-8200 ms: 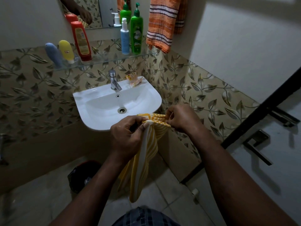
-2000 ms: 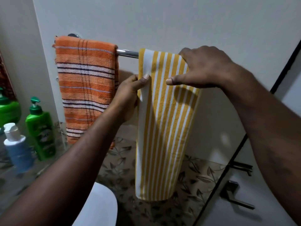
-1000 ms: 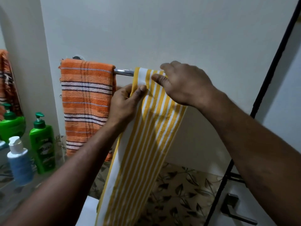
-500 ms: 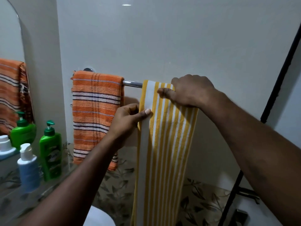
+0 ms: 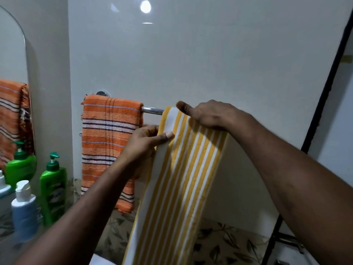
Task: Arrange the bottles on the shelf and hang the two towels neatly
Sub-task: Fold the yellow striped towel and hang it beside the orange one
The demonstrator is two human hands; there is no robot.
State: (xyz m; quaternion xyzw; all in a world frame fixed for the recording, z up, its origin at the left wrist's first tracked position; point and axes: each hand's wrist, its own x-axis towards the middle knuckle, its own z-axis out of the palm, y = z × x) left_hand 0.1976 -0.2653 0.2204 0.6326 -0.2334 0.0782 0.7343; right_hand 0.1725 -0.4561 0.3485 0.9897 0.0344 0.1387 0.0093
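Note:
A yellow-and-white striped towel [image 5: 181, 188] hangs over the chrome towel bar [image 5: 152, 110], its lower part slanting down to the left. My left hand [image 5: 145, 144] pinches the towel's left edge a little below the bar, thumb on the front. My right hand [image 5: 208, 115] grips the towel's top over the bar, thumb pointing left. An orange striped towel [image 5: 109, 146] hangs on the bar's left part. A green pump bottle [image 5: 53, 190] and a blue bottle with a white cap [image 5: 24, 211] stand on the glass shelf at the lower left.
A mirror [image 5: 11, 104] at the left reflects the orange towel and a green bottle. A black door frame [image 5: 322, 96] runs down the right side, with a metal handle [image 5: 290, 241] below. Leaf-pattern tiles [image 5: 225, 243] cover the lower wall.
The striped towel's lower part has swung left and now hangs slanted. My left hand has moved up the towel's left edge. My right hand stays at the top of the towel.

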